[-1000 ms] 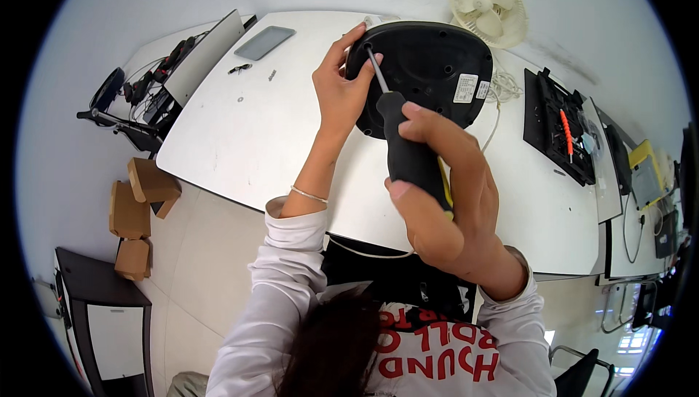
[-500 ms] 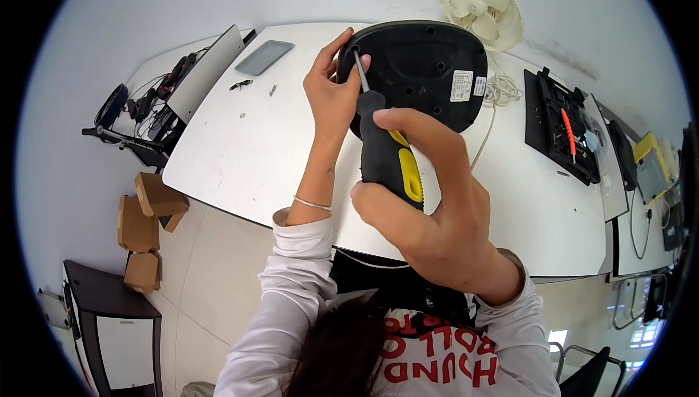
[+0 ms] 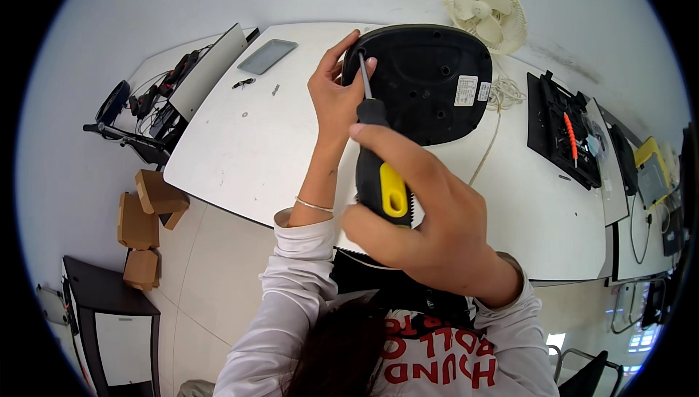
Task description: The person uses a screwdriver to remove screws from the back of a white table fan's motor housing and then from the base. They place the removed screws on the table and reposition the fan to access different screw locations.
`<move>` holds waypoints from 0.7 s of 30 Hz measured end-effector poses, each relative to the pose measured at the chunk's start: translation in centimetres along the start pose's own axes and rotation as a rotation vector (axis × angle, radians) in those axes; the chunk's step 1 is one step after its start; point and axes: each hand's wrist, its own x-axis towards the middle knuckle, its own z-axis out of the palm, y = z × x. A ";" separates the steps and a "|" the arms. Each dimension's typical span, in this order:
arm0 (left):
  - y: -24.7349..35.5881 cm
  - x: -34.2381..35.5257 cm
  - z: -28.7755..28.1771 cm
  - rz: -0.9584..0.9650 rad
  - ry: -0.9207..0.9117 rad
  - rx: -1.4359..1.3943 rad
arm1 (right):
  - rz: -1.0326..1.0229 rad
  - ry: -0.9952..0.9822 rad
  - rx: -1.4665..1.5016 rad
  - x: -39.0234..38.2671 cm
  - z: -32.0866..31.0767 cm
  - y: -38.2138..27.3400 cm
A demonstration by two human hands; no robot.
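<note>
A black rounded base point(image 3: 404, 116) with several recessed screw holes and two white labels faces me above the white table point(image 3: 240, 149). My left hand point(image 3: 336, 102) is closed on its upper left edge, thumb on the underside and fingers behind. In my right hand point(image 3: 437, 215) is a screwdriver point(image 3: 371, 116) with a black and yellow handle, held between thumb and fingers. Its metal shaft points away from me, and the tip is at the hole in the base's upper left corner, beside my left thumb. The screw itself cannot be made out.
A cream fan head point(image 3: 486, 9) is behind the base by the wall, with a coiled white cable point(image 3: 504, 95) nearby. At right lies a black tool case point(image 3: 557, 131) with an orange-handled tool. A grey tray point(image 3: 267, 56) and a short black cable point(image 3: 244, 84) lie at far left.
My right hand's grip on the screwdriver handle has shifted and turned, showing the yellow part differently. The tip stays at the same corner hole; my left hand keeps its hold.
</note>
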 end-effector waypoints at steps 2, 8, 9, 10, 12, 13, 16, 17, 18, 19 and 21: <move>0.2 -0.1 0.2 -0.023 0.001 0.018 | 0.068 0.025 -0.014 0.4 -0.5 -0.5; 0.4 -0.5 -0.1 0.038 -0.005 0.068 | -0.095 0.116 -0.153 -0.3 -0.5 0.4; 0.5 -0.5 -0.1 0.028 -0.006 0.065 | -0.091 0.106 -0.134 -0.4 -0.6 0.4; 0.6 -0.6 -0.1 0.016 -0.007 0.061 | -0.087 0.095 -0.117 -0.5 -0.8 0.4; 0.3 -0.6 0.0 -0.008 -0.012 0.025 | -0.046 0.108 -0.037 -0.8 -0.6 0.5; -0.1 -0.5 -0.1 -0.020 -0.012 -0.004 | -0.029 0.110 -0.002 -0.8 -0.5 0.5; -0.7 -0.6 -0.1 -0.025 -0.018 -0.037 | -0.004 0.096 0.010 -0.7 -0.7 0.4; -0.7 -0.6 -0.1 -0.023 -0.023 -0.040 | -0.008 0.106 -0.010 -0.7 -0.8 0.1; -0.7 -0.7 0.0 -0.020 -0.020 -0.036 | -0.021 0.122 -0.032 -0.8 -0.8 0.1; -0.6 -0.9 0.1 -0.017 -0.018 -0.032 | -0.032 0.140 -0.054 -0.8 -0.8 0.1; -0.7 -1.1 0.2 -0.007 -0.017 -0.023 | -0.078 0.109 -0.077 -1.3 -0.9 0.7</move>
